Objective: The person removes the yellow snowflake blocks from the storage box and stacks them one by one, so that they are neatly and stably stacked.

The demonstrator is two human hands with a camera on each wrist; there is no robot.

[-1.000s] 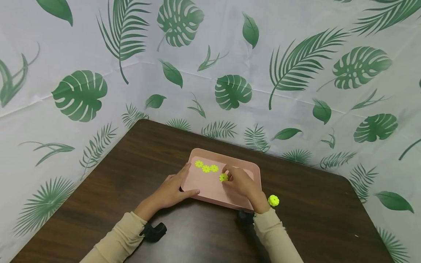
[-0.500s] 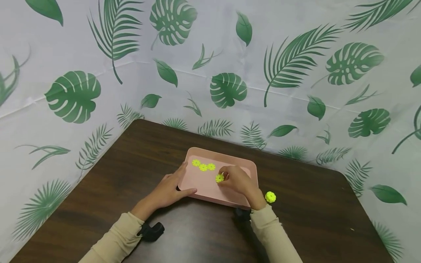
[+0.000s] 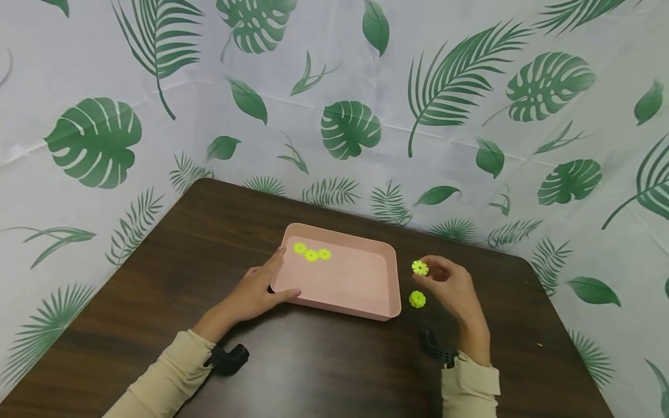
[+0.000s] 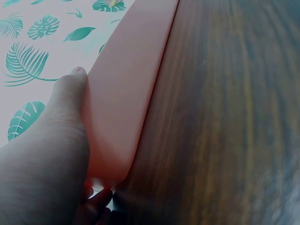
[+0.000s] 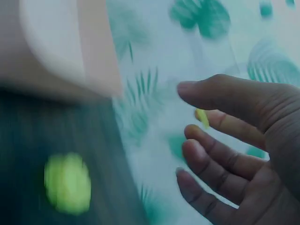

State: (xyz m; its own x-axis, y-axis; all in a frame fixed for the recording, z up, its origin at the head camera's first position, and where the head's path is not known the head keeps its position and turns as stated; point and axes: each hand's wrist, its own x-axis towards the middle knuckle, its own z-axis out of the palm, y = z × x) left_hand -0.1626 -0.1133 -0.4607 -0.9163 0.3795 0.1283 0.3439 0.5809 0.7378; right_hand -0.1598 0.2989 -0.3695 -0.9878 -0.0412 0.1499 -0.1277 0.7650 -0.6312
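My left hand grips the near left corner of a pink tray, thumb along the near wall and fingers on the left side. In the left wrist view the thumb lies against the tray's wall. My right hand is out beyond the tray's right side, pinching a yellow flower-shaped disc between thumb and fingertips. Just below it on the table is a small pile of similar discs, blurred in the right wrist view. Three yellow flower discs lie in a row at the tray's far left.
The dark wood table runs back to a white cloth backdrop with green leaves. Black straps with mounts sit on both wrists. A tiny pale speck lies at the right of the table.
My right hand has lifted away from inside the tray and moved right, past the tray's edge, with a flower disc in its fingers. The left hand stays at the tray's corner.
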